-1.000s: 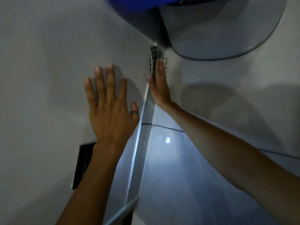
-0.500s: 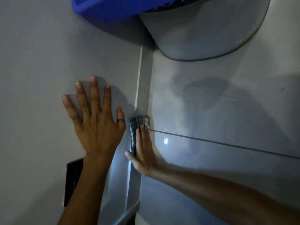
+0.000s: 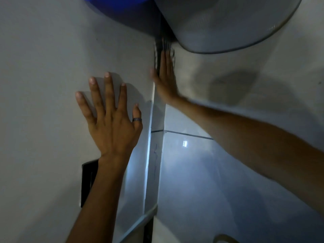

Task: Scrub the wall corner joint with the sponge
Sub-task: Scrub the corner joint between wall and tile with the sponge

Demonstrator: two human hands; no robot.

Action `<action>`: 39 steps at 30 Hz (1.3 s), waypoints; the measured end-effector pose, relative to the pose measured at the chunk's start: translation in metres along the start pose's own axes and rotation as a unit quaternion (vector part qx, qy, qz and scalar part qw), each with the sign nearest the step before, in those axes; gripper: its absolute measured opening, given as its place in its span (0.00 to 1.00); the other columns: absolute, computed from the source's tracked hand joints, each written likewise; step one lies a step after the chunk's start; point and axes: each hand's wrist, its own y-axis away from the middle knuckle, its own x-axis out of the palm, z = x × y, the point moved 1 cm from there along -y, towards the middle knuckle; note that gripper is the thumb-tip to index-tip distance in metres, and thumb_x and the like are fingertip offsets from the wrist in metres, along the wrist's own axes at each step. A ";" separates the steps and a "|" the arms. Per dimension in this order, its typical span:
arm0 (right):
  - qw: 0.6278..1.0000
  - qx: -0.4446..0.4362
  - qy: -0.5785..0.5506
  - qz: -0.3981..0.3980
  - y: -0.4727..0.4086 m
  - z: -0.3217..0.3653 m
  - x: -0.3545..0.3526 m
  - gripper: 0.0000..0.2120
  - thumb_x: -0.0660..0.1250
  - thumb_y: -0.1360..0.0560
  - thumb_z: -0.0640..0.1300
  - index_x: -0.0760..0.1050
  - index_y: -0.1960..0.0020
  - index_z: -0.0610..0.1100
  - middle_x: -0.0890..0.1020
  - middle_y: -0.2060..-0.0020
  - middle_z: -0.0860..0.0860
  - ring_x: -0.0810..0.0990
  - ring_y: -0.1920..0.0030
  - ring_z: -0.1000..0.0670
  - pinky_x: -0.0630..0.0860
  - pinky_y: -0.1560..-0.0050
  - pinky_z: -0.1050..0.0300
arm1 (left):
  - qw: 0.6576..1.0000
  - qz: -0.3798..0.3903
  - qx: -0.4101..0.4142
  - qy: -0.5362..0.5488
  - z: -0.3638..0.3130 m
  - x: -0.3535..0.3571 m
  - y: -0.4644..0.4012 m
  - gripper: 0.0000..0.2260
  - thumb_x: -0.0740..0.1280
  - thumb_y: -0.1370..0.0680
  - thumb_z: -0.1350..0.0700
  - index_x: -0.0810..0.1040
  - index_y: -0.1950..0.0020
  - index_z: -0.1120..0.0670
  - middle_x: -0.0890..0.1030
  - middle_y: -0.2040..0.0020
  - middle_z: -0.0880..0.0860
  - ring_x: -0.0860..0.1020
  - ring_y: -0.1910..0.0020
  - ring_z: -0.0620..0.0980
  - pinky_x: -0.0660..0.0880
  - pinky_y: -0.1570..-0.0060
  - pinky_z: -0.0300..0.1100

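The wall corner joint (image 3: 156,155) runs as a narrow pale strip up the middle, between a plain wall on the left and glossy tiles on the right. My right hand (image 3: 164,81) lies flat against the joint near its top, pressing a dark striped sponge (image 3: 162,48) onto it; only the sponge's upper edge shows above my fingertips, blurred. My left hand (image 3: 112,118) rests flat on the left wall with fingers spread, a ring on the thumb, holding nothing.
A translucent visor (image 3: 228,23) and a blue cap brim (image 3: 119,7) fill the top of the view, right above the sponge. A black plate (image 3: 86,179) sits on the left wall behind my left forearm. A grout line (image 3: 189,135) crosses the tiles.
My right hand slid the sponge down the joint to mid-height half a second ago, then back up to the top near the visor. My left hand stayed flat on the wall.
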 end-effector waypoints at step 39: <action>0.995 -0.011 0.022 0.092 0.154 -0.029 0.053 0.41 0.44 0.22 0.72 0.31 0.19 0.54 0.36 0.17 0.49 0.34 0.17 0.49 0.40 0.17 0.40 | 1.000 -0.016 0.009 -0.022 0.002 0.015 -0.001 0.31 0.54 0.12 0.40 0.54 0.11 0.49 0.45 0.11 0.56 0.45 0.13 0.65 0.39 0.21 0.68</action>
